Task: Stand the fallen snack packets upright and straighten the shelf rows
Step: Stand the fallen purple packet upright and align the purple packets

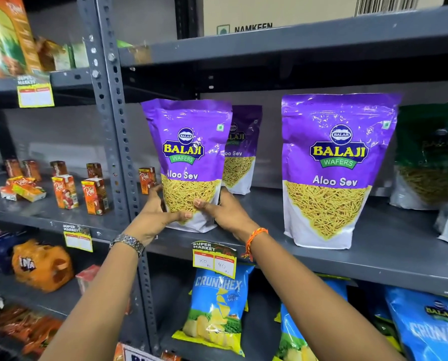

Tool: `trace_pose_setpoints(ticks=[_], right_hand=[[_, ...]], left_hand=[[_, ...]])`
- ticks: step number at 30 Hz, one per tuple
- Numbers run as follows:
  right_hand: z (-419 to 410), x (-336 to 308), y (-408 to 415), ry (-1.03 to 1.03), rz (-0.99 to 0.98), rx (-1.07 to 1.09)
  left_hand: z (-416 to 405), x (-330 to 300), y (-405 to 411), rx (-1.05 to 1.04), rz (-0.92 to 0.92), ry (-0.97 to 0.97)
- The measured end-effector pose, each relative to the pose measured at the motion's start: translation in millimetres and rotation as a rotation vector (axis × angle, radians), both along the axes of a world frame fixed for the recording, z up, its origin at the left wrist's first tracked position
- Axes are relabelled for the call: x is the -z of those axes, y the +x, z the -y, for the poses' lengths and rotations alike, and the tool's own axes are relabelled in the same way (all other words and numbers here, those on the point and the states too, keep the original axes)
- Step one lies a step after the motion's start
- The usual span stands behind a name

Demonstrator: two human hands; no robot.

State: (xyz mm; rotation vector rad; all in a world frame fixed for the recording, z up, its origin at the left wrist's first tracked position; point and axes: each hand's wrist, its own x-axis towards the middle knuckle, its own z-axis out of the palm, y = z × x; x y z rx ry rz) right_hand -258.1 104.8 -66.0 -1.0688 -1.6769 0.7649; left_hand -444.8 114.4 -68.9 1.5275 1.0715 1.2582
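Note:
A purple Aloo Sev packet point(189, 152) stands upright near the front of the grey middle shelf point(389, 246). My left hand point(157, 212) grips its lower left side, and my right hand point(225, 212) holds its lower right, thumbs on the front. A second purple packet point(243, 149) stands behind it, partly hidden. A third, larger-looking purple packet point(337, 168) stands upright to the right. Green packets point(426, 157) stand at the far right.
A grey perforated upright post point(113, 142) divides the shelves. Small juice cartons point(66, 191) stand and lie on the left shelf. Blue Crunchex chip bags point(217, 306) fill the shelf below. A price tag point(215, 259) hangs from the shelf edge. A cardboard box point(269, 14) sits above.

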Motion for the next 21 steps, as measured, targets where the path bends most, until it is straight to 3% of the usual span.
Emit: trace_pose_setpoints(ticks=[6, 10, 15, 21], right_hand=[[31.7, -14.4, 25.5, -0.026, 0.013, 0.106], [81.9, -20.4, 66.8, 0.199, -0.183, 0.183], [154.2, -39.6, 150.1, 0.532, -0.368, 0.375], [207.6, -46.8, 289.3, 0.694, -0.473, 0.689]], left_hand=[[23.6, 4.5, 16.9, -0.109, 0.098, 0.105], [54.8, 13.1, 55.9, -0.320, 0.306, 0.267], [99.7, 11.3, 143.6, -0.373, 0.494, 0.476], [158.1, 0.0, 280.0, -0.078, 0.516, 0.603]])
